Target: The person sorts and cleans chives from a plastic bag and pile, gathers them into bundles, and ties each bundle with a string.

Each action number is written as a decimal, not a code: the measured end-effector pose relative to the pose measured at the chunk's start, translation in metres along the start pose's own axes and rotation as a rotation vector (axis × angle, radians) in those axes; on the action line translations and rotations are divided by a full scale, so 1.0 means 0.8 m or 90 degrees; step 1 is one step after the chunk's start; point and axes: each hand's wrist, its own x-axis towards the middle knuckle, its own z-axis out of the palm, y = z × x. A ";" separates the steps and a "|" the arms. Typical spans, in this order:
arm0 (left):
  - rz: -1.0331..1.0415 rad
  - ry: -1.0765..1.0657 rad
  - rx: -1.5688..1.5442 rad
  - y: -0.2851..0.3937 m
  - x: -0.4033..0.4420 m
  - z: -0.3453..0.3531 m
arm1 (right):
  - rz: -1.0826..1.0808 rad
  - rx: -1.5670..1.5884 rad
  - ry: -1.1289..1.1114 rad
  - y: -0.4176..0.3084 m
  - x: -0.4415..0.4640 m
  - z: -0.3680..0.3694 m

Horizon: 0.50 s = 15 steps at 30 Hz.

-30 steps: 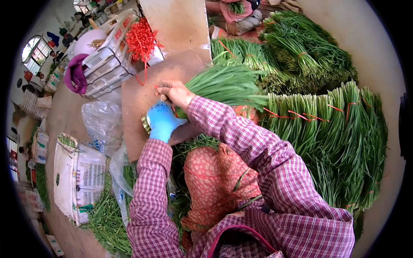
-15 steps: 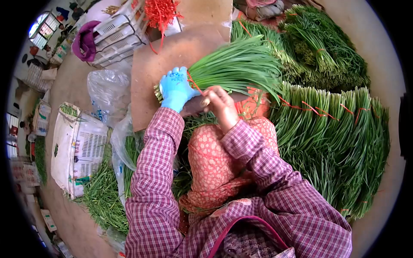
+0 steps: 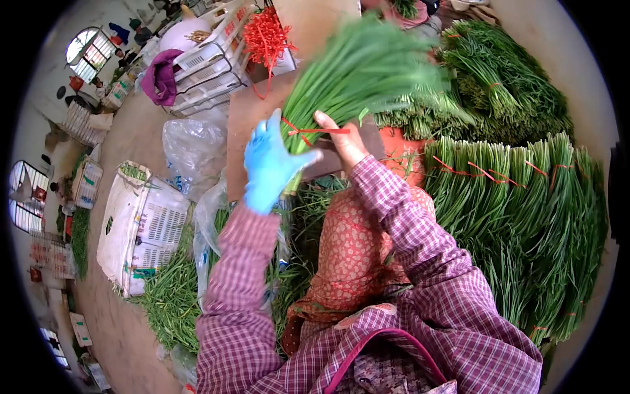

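A bunch of garlic chives [image 3: 348, 72], bound with a red tie [image 3: 308, 131], is raised and tilted above the brown board [image 3: 246, 118], its leafy end blurred by motion. My right hand [image 3: 346, 141] grips the bunch at the tie, thumb on top beside the loose tie end; its other fingers are hidden under the leaves. At the bunch's left side, by the stem ends, my left hand [image 3: 268, 164] wears a blue glove. Its thumb and fingers are spread apart, and I cannot tell whether the palm touches the stems.
Tied chives [image 3: 512, 223] stand in a dense row at the right, with more bunches [image 3: 505, 79] piled behind. Red ties [image 3: 268, 39] hang at the back beside white crates [image 3: 210, 69]. Loose greens [image 3: 170, 295] and a white crate [image 3: 147, 230] are at the left, near clear plastic [image 3: 190, 151].
The bunch has been lifted and turned, its leafy end swinging up. My left hand has opened from round the stems. My right hand has gone from pulling the tie to gripping the bunch.
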 end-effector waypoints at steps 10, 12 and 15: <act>0.043 -0.159 -1.230 -0.141 -0.103 -0.018 | 0.040 -0.249 -0.414 -0.075 -0.054 0.119; 0.116 -0.140 -1.419 -0.134 -0.117 -0.016 | 0.122 -0.109 -0.419 -0.050 -0.065 0.135; 0.199 -0.107 -1.556 -0.126 -0.128 -0.025 | -0.267 -0.245 -0.291 -0.018 -0.072 0.116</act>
